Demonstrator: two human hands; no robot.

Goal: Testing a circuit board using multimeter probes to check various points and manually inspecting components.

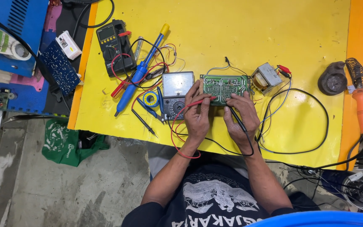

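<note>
Yellow matting covers the bench [240,29], cluttered with repair gear. Just beside an analog meter [176,93] lies a green circuit board [224,86], solder side up. The left hand [197,117] pinches a red probe [200,102] against the board; the right hand [241,117] grips a black probe [236,117] likewise. Steady tips, each touching only one pad, would give a clean reading, I judge. I count two meters, the second being a black digital meter [113,45], one transformer [266,77] and two probes in hand.
</note>
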